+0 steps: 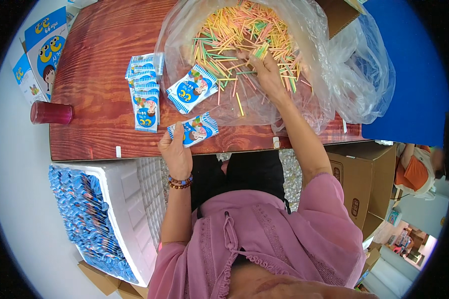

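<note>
Pink, yellow, orange and green sticks (279, 37) lie heaped on an open clear plastic bag (361, 79), far side of the wood-grain tabletop (97, 55). Right hand (269, 74) is at the near edge of the heap, fingers closed on a small bunch of sticks (259, 51). Left hand (176, 155) is at the near table edge, fingers pinching a blue-and-white packet (200, 130) by its left end; can't tell if that packet's open. Loose packet (192, 90) lies just beyond it, between a column of overlapping packets (146, 107) and the heap. One yellow stick (240, 104) sits apart, near side. Reddish cup-like container (52, 112) at the left table edge. Below left: white foam box (127, 199), full of blue packets (85, 214). Cardboard box (356, 184) below right.
</note>
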The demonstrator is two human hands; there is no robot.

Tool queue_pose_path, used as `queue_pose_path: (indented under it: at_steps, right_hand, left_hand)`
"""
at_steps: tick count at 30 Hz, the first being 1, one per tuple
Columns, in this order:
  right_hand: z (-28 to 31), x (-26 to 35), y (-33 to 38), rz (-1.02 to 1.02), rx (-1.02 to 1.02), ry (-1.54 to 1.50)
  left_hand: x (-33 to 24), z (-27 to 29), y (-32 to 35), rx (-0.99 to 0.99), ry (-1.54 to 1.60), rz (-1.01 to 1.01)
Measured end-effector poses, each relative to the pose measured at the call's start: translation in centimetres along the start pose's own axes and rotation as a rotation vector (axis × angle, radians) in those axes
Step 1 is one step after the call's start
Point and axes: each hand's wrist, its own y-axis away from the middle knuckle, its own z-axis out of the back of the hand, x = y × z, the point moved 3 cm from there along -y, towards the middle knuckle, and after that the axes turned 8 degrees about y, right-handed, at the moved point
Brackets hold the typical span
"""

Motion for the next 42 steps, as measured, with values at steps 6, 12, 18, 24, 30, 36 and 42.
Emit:
queue_pose_path:
  at_steps: [6, 12, 18, 24, 30, 36, 42]
  right_hand:
    - [-0.2, -1.2, 1.3, 0.097, 0.092, 0.547]
    - [0.4, 1.1, 1.1, 0.094, 0.127, 0.42]
    - [0.1, 6.3, 2.0, -0.078, -0.036, -0.812]
    - [-3.3, 11.2, 4.1, 0.118, -0.192, -1.061]
    - [-5.0, 12.7, 4.6, 0.126, -0.253, -1.075]
    - [-6.0, 12.0, 5.3, 0.088, -0.201, -1.041]
    - [-6.3, 11.4, 6.2, 0.063, -0.123, -0.85]
  left_hand:
    - [-0.3, -0.4, 0.1, -0.001, 0.009, -0.001]
    - [-1.0, -1.3, 0.1, -0.022, 0.034, 0.008]
    - [-1.6, -4.7, -0.6, 0.018, 0.124, 0.011]
    - [0.6, -6.8, -1.8, 0.04, 0.199, 0.087]
    - [0.8, -7.3, -1.2, 0.02, 0.245, 0.16]
    - [1.2, -6.8, -1.3, 0.03, 0.284, 0.197]
    - [1.3, -7.4, -1.2, 0.038, 0.294, 0.171]
